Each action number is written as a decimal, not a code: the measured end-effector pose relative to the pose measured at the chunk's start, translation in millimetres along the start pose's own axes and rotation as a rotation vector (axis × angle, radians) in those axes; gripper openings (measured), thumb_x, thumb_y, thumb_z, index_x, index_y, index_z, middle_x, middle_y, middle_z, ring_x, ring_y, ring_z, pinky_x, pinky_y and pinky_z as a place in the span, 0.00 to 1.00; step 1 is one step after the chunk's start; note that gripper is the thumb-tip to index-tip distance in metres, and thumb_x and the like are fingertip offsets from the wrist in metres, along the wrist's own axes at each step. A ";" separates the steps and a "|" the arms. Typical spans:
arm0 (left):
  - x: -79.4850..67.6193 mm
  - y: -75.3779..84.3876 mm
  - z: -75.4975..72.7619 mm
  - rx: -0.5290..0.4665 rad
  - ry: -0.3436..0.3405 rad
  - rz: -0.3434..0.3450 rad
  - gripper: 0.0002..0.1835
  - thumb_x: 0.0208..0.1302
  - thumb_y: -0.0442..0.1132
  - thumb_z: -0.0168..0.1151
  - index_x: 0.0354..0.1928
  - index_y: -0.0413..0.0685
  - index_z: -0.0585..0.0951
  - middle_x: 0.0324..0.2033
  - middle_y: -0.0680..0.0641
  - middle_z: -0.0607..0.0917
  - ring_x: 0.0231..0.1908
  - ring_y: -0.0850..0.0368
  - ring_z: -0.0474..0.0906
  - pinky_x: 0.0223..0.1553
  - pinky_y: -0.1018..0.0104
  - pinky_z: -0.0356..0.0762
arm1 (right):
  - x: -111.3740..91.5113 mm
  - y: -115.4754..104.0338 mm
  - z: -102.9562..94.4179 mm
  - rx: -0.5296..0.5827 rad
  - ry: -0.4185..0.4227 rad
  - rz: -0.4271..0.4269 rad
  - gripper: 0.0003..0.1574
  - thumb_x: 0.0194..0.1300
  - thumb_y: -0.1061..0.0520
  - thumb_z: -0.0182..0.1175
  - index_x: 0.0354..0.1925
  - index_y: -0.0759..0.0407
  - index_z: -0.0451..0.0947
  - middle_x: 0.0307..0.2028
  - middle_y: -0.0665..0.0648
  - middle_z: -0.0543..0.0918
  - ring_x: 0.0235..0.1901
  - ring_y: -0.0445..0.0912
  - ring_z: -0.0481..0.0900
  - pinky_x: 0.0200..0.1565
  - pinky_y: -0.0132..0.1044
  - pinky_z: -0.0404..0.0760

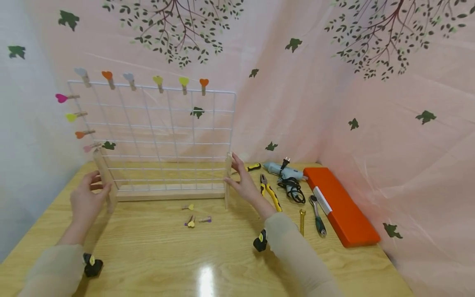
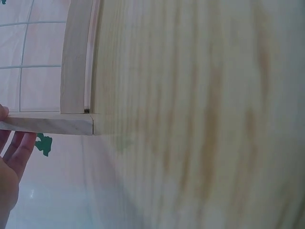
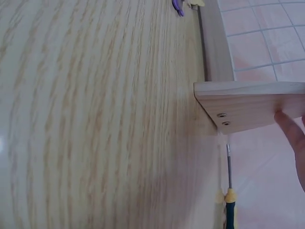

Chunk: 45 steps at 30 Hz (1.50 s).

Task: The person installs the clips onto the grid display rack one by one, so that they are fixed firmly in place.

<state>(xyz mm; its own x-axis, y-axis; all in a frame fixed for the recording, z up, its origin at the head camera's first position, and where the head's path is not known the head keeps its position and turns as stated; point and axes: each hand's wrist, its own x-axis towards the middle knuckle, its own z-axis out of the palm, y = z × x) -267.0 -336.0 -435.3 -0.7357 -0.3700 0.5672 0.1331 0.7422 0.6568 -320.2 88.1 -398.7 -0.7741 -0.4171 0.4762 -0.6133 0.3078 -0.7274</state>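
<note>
A white wire grid [image 1: 157,128] stands upright in a wooden stand, with heart-topped clothespins [image 1: 184,82] along its top edge and left side. My left hand [image 1: 87,198] holds the stand's left side board [image 1: 105,177], and its fingers lie against that board [image 2: 52,125] in the left wrist view. On the opposite end, my right hand [image 1: 243,181] holds the right side board [image 1: 227,194] between thumb and fingers. Two screw heads [image 3: 222,119] show low on its outer face in the right wrist view. A wooden crossbar [image 1: 170,194] joins both boards at the bottom.
Several loose heart clothespins [image 1: 191,222] lie in front of the stand. Right of it are yellow-black pliers [image 1: 270,192], a screwdriver [image 3: 230,191], a glue gun [image 1: 285,170] with its cord, a wrench [image 1: 302,220], a ratchet [image 1: 318,216] and an orange case [image 1: 341,206].
</note>
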 end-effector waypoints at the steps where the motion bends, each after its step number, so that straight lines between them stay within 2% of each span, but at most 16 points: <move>1: -0.2 0.3 0.6 -0.004 0.002 0.005 0.23 0.51 0.33 0.64 0.51 0.38 0.72 0.42 0.36 0.80 0.26 0.94 0.58 0.24 0.94 0.57 | -0.6 0.2 -0.6 0.001 0.001 0.006 0.49 0.59 0.65 0.56 0.68 0.53 0.39 0.65 0.63 0.53 0.62 0.58 0.58 0.43 0.49 0.76; 4: -0.9 1.0 2.2 -0.007 0.006 0.007 0.23 0.51 0.33 0.64 0.51 0.38 0.72 0.42 0.35 0.80 0.26 0.92 0.60 0.24 0.94 0.57 | -0.9 3.6 -3.9 -0.009 0.026 0.009 0.46 0.59 0.63 0.56 0.68 0.51 0.43 0.64 0.62 0.56 0.61 0.57 0.59 0.46 0.51 0.74; 7: -1.8 1.5 2.8 0.012 0.008 -0.007 0.23 0.52 0.34 0.63 0.51 0.39 0.72 0.43 0.36 0.80 0.26 0.88 0.61 0.25 0.93 0.57 | -0.9 5.5 -9.4 -0.078 0.090 -0.025 0.39 0.59 0.61 0.56 0.65 0.49 0.53 0.58 0.59 0.64 0.57 0.52 0.64 0.46 0.47 0.75; 10: -1.8 1.1 2.8 0.024 0.010 -0.019 0.23 0.52 0.35 0.63 0.52 0.40 0.73 0.43 0.37 0.81 0.26 0.88 0.61 0.26 0.92 0.57 | -2.3 1.4 -14.0 -0.151 0.153 -0.086 0.29 0.59 0.60 0.57 0.59 0.53 0.64 0.51 0.58 0.70 0.51 0.48 0.68 0.44 0.43 0.77; 13: -1.6 0.4 2.5 0.022 0.017 -0.022 0.22 0.53 0.35 0.63 0.52 0.40 0.72 0.43 0.38 0.81 0.26 0.90 0.59 0.26 0.92 0.57 | -7.4 -9.2 -14.5 -0.221 0.145 -0.145 0.24 0.57 0.61 0.59 0.53 0.57 0.69 0.46 0.58 0.73 0.47 0.48 0.71 0.40 0.38 0.79; 17: -1.8 0.8 3.1 0.005 0.023 -0.013 0.22 0.52 0.35 0.63 0.51 0.39 0.72 0.43 0.36 0.80 0.26 0.91 0.59 0.25 0.93 0.57 | -17.7 -21.2 -7.0 -0.305 0.019 -0.172 0.21 0.57 0.58 0.60 0.50 0.57 0.72 0.43 0.54 0.75 0.43 0.48 0.74 0.37 0.32 0.79; 24: -2.3 1.2 2.8 0.001 0.025 -0.024 0.22 0.53 0.35 0.63 0.51 0.40 0.73 0.42 0.35 0.80 0.24 0.94 0.58 0.23 0.93 0.57 | -35.2 -20.7 20.0 -0.371 -0.323 -0.130 0.17 0.56 0.57 0.61 0.46 0.55 0.75 0.43 0.51 0.77 0.40 0.44 0.75 0.35 0.30 0.78; 28: -3.1 0.1 2.2 0.012 0.022 -0.040 0.22 0.53 0.36 0.62 0.52 0.41 0.73 0.42 0.35 0.80 0.23 0.95 0.57 0.25 0.91 0.57 | -42.1 -7.9 34.0 -0.473 -0.530 -0.210 0.16 0.56 0.56 0.61 0.46 0.53 0.76 0.47 0.52 0.75 0.46 0.45 0.74 0.41 0.29 0.76; 31: -3.0 0.1 2.3 0.017 0.015 -0.047 0.22 0.53 0.36 0.62 0.52 0.42 0.73 0.42 0.36 0.80 0.24 0.93 0.58 0.25 0.91 0.57 | -45.0 2.5 40.7 -0.529 -0.642 -0.288 0.17 0.57 0.54 0.60 0.47 0.50 0.76 0.50 0.52 0.73 0.49 0.43 0.71 0.49 0.29 0.72; 34: -2.6 0.3 2.6 0.017 0.004 -0.054 0.22 0.54 0.36 0.62 0.53 0.43 0.72 0.43 0.37 0.81 0.25 0.90 0.60 0.25 0.91 0.58 | -45.5 9.8 44.8 -0.564 -0.693 -0.320 0.17 0.58 0.52 0.59 0.48 0.49 0.77 0.50 0.52 0.73 0.50 0.42 0.69 0.53 0.30 0.68; 39: -2.5 1.0 2.3 0.007 -0.007 -0.064 0.22 0.54 0.35 0.62 0.53 0.43 0.72 0.44 0.37 0.81 0.25 0.88 0.61 0.23 0.92 0.59 | -44.3 16.2 49.1 -0.587 -0.708 -0.332 0.19 0.59 0.51 0.59 0.50 0.48 0.76 0.48 0.49 0.75 0.49 0.41 0.70 0.52 0.30 0.67; 42: -2.3 2.1 1.5 -0.001 -0.005 -0.060 0.22 0.54 0.35 0.62 0.53 0.42 0.72 0.43 0.36 0.80 0.24 0.90 0.60 0.23 0.92 0.59 | -43.7 18.9 51.3 -0.567 -0.702 -0.348 0.19 0.58 0.52 0.59 0.49 0.48 0.76 0.46 0.48 0.75 0.48 0.40 0.70 0.52 0.28 0.67; 45: -2.5 2.7 1.0 0.001 -0.006 -0.063 0.23 0.54 0.35 0.62 0.53 0.42 0.72 0.43 0.35 0.80 0.24 0.90 0.60 0.23 0.92 0.58 | -43.0 20.6 52.6 -0.498 -0.677 -0.337 0.17 0.56 0.53 0.61 0.46 0.49 0.77 0.43 0.46 0.76 0.45 0.36 0.71 0.51 0.24 0.67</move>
<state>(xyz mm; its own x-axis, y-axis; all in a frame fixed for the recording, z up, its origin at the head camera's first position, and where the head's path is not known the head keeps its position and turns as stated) -265.4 -332.5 -435.3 -0.7468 -0.4128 0.5215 0.0855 0.7180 0.6908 -291.3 67.4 -460.1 -0.3797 -0.9175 0.1186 -0.9096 0.3469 -0.2289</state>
